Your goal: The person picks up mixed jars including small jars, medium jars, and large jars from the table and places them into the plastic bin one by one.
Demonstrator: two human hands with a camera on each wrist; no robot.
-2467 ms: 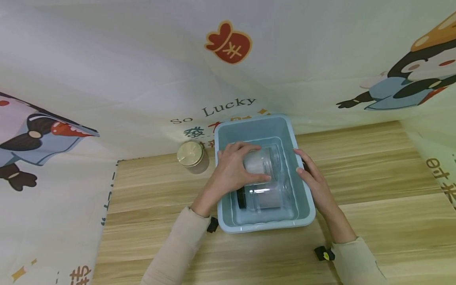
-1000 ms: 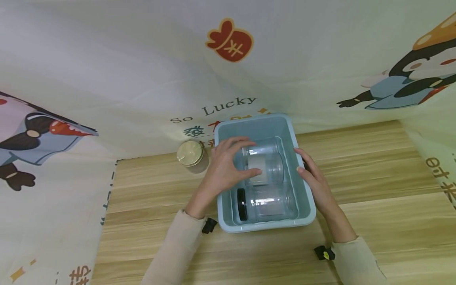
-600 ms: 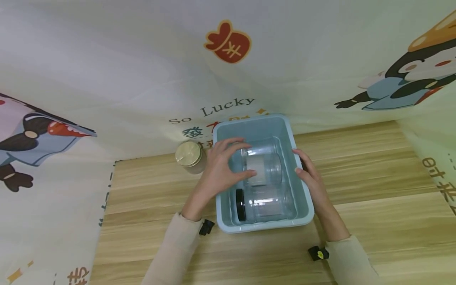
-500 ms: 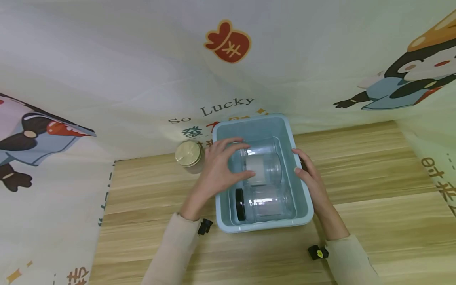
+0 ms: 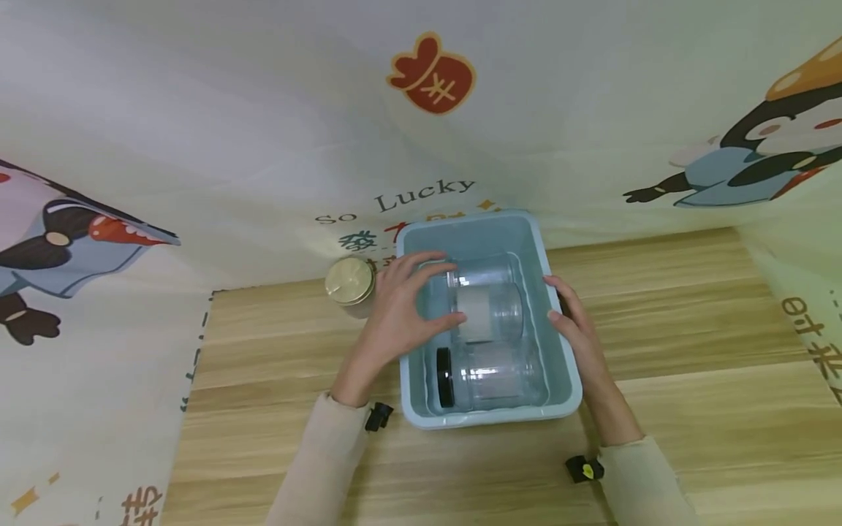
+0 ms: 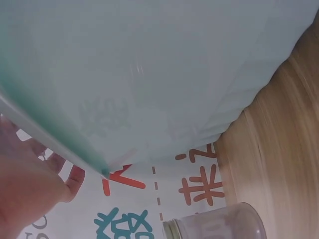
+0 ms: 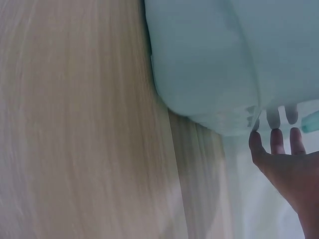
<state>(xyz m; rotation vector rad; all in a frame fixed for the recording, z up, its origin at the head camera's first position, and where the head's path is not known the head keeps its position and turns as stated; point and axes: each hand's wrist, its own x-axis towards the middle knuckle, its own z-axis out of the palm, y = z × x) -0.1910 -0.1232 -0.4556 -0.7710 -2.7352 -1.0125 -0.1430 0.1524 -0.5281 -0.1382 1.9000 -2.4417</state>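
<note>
In the head view a light blue plastic bin holds three clear jars lying on their sides. The front jar has a black lid. Behind it lies the middle jar with a whitish label, and the far jar is partly covered. My left hand hovers over the bin's left side, thumb and fingers spread, left of the middle jar and holding nothing. On the bin's right side, my right hand touches the rim; its fairly straight fingertips meet the outer wall in the right wrist view.
A jar with a gold lid stands on the wooden table left of the bin. Close behind rises a printed cloth backdrop, which also closes off both sides. A black clip sits by the right wrist.
Earlier my left hand gripped a jar inside the bin; it has let go of it among the others and drawn back leftward. My right hand stays at the rim.
</note>
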